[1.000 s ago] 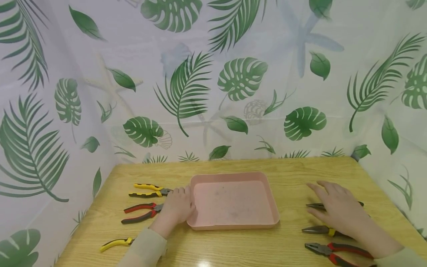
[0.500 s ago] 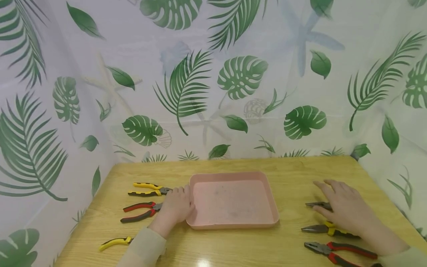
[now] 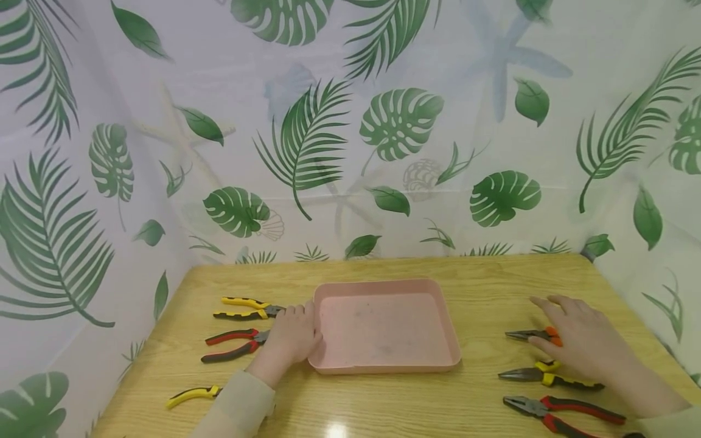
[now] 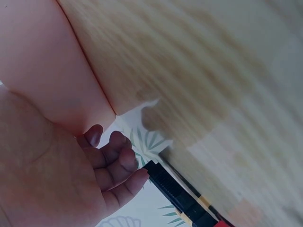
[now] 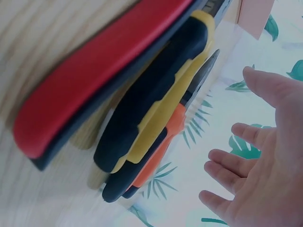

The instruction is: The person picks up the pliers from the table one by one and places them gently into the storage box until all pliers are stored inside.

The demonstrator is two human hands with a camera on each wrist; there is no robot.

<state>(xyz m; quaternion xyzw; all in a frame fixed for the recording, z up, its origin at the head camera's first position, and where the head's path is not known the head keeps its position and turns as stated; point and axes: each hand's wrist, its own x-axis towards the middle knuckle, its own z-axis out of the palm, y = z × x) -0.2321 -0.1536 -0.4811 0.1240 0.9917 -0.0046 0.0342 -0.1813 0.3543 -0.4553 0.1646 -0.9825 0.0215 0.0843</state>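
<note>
My left hand (image 3: pixel 292 333) grips the left rim of a shallow pink tray (image 3: pixel 386 370). In the left wrist view its fingers curl outside the tray wall (image 4: pixel 75 61); the thumb is hidden there. Beside that hand lie yellow-black pliers (image 3: pixel 246 310) and red-black pliers (image 3: pixel 235 347), their jaws close to the fingers. My right hand (image 3: pixel 583 334) hovers with fingers spread and holds nothing. Beneath and near it are orange-handled needle-nose pliers (image 3: pixel 552 334), yellow-black long-nose pliers (image 3: pixel 547 376) and red-black combination pliers (image 3: pixel 569 407). The right wrist view shows the open palm apart from the orange handles (image 5: pixel 161 151).
At the front left lies another yellow-handled tool (image 3: pixel 191 395), partly covered by my left sleeve (image 3: pixel 241 401). A dark handle end (image 3: pixel 634 435) shows at the bottom right. The wooden table (image 3: pixel 383 407) ends at a leaf-patterned cloth (image 3: pixel 339 152) behind and on both sides.
My right hand has drawn back to the right, uncovering the orange joint of the needle-nose pliers and more of the yellow-black pair. The left hand stays at the tray.
</note>
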